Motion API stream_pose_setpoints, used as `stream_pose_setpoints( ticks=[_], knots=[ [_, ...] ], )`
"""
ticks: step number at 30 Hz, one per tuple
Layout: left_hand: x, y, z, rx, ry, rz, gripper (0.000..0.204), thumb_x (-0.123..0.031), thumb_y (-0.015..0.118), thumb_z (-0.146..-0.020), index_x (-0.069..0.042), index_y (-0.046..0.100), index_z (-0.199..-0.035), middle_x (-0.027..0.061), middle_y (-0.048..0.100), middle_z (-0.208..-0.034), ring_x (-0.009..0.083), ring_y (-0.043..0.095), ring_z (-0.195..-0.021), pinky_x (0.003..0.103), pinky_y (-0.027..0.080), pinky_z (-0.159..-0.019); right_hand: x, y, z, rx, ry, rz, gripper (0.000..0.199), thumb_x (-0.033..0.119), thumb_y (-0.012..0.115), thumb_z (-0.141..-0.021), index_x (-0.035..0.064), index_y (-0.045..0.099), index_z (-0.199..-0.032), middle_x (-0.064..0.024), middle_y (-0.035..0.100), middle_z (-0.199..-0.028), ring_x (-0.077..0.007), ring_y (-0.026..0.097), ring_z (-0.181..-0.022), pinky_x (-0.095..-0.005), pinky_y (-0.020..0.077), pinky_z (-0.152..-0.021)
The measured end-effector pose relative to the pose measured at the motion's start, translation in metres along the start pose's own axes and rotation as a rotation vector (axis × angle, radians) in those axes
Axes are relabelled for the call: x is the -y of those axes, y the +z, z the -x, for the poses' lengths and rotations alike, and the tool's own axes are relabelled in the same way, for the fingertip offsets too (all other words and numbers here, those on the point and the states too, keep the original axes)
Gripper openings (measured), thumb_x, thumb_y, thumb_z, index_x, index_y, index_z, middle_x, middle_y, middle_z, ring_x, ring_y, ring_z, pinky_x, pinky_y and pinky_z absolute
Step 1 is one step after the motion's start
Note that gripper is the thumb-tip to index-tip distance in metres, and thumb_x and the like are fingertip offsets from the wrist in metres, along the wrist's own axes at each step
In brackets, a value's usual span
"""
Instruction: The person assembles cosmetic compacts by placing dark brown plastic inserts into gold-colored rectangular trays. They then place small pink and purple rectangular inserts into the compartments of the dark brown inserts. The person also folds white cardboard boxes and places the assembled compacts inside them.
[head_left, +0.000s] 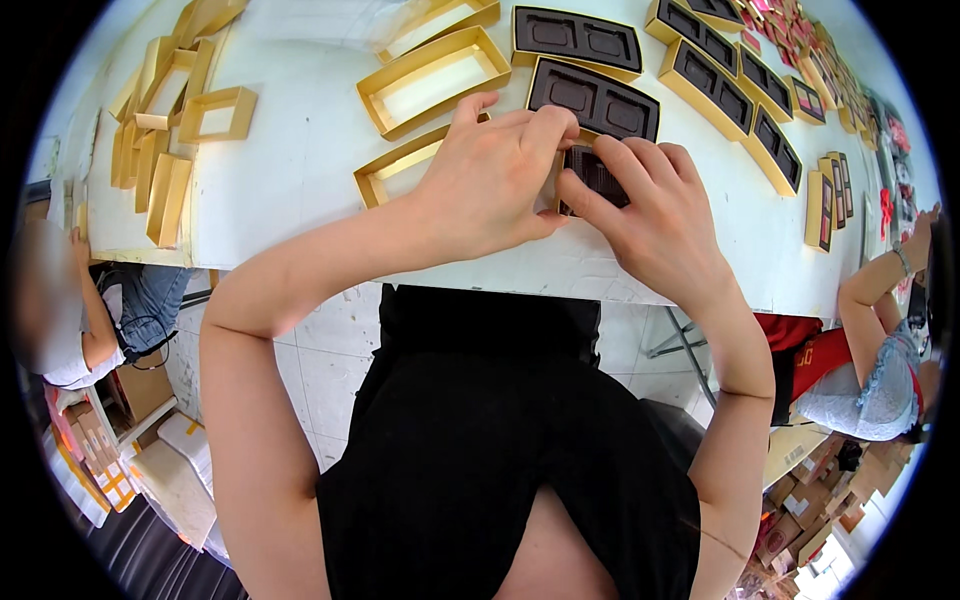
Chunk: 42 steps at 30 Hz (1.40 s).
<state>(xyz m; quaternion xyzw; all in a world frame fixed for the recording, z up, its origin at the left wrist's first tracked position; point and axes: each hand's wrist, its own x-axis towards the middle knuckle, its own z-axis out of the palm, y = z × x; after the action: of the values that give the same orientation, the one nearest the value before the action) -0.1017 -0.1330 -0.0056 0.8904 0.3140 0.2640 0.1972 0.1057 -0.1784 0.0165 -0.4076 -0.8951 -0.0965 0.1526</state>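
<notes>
Black top (500,430), below dark tray (598,177). Grasps tray with right hand (655,205); has left hand (498,168) left of tray, with unclear hold. Probably light, thin, crushable: take by rim.

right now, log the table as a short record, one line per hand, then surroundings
left hand: at the left end of a dark tray; grip unclear
right hand: fingers over that tray; grip unclear
beyond: filled gold boxes
far left: gold frames
surface: white tabletop
people: one left, one right
</notes>
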Motion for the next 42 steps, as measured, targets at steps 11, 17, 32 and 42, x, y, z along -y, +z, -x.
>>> stream_pose_setpoints(
  ticks=[11, 17, 32, 42],
  knots=[
    [0.01, -0.004, 0.001, 0.017, 0.044, -0.055, 0.049, -0.024, 0.085, -0.071, -0.01, 0.056, -0.108, 0.0045, 0.069, -0.101, 0.0217, 0.065, -0.096, 0.054, 0.036, -0.103, -0.008, -0.008, 0.032, 0.056, 0.188, -0.29, 0.078, 0.048, 0.062, -0.086, 0.0024, 0.042, -0.146, -0.0171, 0.043, -0.152, -0.0376, 0.038, -0.143, -0.0539, 0.0286, -0.117],
    [0.009, -0.004, 0.0, -0.03, 0.313, -0.26, 0.019, -0.02, 0.077, -0.077, -0.01, 0.067, -0.089, 0.0131, 0.069, -0.108, 0.0228, 0.065, -0.095, 0.062, 0.032, -0.109, -0.004, 0.003, 0.045, 0.164, 0.23, -0.276, 0.073, 0.025, 0.071, -0.081, -0.0026, 0.044, -0.143, -0.0211, 0.034, -0.156, -0.0417, 0.03, -0.146, -0.0528, 0.0274, -0.118],
    [0.122, -0.06, -0.157, -0.219, -0.43, -0.574, 0.102, -0.067, 0.074, -0.069, -0.006, 0.04, -0.144, 0.0324, 0.052, -0.129, 0.0462, 0.062, -0.11, 0.048, 0.053, -0.091, -0.027, -0.005, -0.017, 0.076, 0.177, -0.168, 0.09, 0.051, 0.076, -0.076, 0.0124, 0.042, -0.149, -0.0187, 0.033, -0.155, -0.0422, 0.025, -0.145, -0.0623, 0.0179, -0.117],
    [0.069, -0.058, -0.17, -0.554, 0.054, -0.083, 0.094, -0.026, 0.09, -0.064, -0.004, 0.04, -0.141, 0.0175, 0.045, -0.131, 0.0324, 0.051, -0.12, 0.041, 0.044, -0.103, -0.065, 0.032, -0.044, -0.431, 0.641, -1.01, 0.088, 0.039, 0.071, -0.093, -0.0041, 0.022, -0.152, -0.0298, 0.036, -0.152, -0.0416, 0.041, -0.139, -0.0441, 0.0415, -0.108]
  ],
)
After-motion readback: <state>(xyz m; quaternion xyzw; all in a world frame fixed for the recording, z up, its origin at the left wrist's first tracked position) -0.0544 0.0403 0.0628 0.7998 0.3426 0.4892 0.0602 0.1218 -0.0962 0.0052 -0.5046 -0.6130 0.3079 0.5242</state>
